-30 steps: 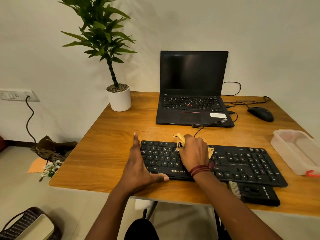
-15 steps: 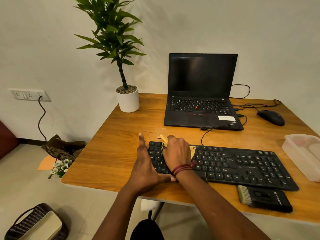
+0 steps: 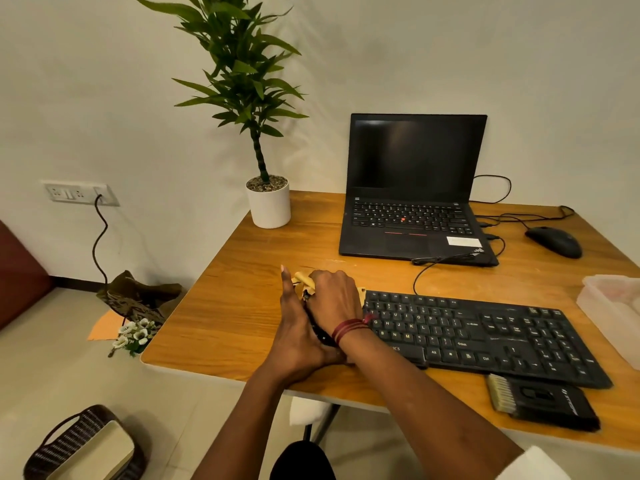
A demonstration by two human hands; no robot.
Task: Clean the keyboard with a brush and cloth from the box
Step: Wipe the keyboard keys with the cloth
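The right hand (image 3: 334, 299) is bunched over a yellow cloth (image 3: 304, 279), fingers curled round it and pressing it onto the left end of the black keyboard (image 3: 485, 334) — only a crumpled corner of cloth pokes out beyond the knuckles. Hard against that grip, on its left, the left hand (image 3: 294, 337) holds nothing: its fingers lie straight and together along the keyboard's left end, thumb reaching along the front edge under the right wrist. Right of the grip and nearer the person, the brush (image 3: 543, 405) lies on the wooden table (image 3: 242, 306) just in front of the keyboard — the translucent plastic box (image 3: 613, 306) sits further right, beside the keyboard's other end
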